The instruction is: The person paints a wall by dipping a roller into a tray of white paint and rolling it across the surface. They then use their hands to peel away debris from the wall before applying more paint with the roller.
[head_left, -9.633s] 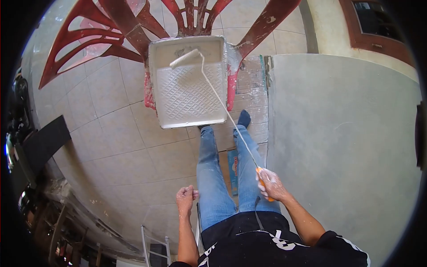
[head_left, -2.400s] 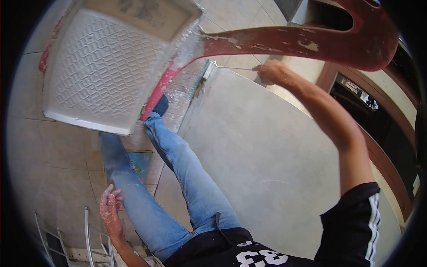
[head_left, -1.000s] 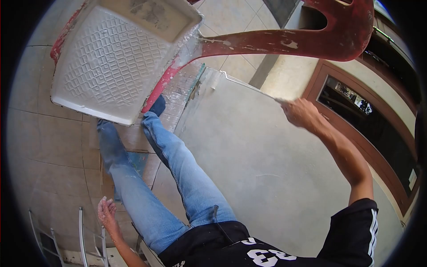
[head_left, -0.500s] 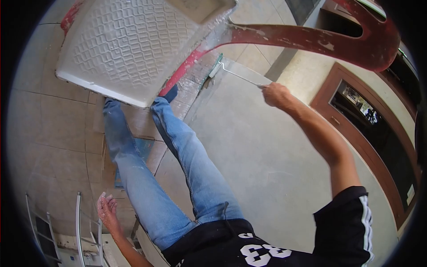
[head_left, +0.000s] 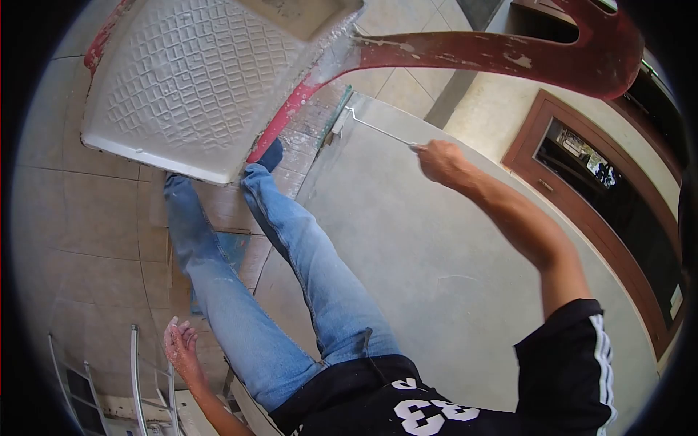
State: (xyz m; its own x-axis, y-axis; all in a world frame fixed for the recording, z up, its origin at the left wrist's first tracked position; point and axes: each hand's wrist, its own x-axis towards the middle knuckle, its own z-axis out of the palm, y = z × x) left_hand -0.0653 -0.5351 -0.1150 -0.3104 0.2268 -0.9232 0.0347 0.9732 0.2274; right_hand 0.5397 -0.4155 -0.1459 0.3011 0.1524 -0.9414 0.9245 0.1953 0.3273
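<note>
My right hand (head_left: 440, 161) is closed around the handle of a paint roller (head_left: 339, 123), its arm stretched forward. The roller's thin wire frame runs away from the hand, and its head lies at the lower edge of a grey wall (head_left: 436, 254). Most of the grip is hidden in the fist. Down at my left side, my left hand (head_left: 182, 344) hangs empty, fingers apart and loosely bent, with whitish specks on them. A white-coated paint tray (head_left: 196, 87) with a ribbed ramp fills the upper left.
Under the tray is a paint-spattered red plastic chair (head_left: 465, 57) with one long curved part reaching right. Metal ladder-like rails (head_left: 137, 378) stand at lower left. A brown-framed door or window (head_left: 523, 138) is at right. Paint-marked sheeting (head_left: 309, 138) lies on the tiled floor (head_left: 94, 211).
My right hand and the roller have shifted slightly left in view. The tray and chair also sit a little further left, as the view has moved. My left hand stays loose.
</note>
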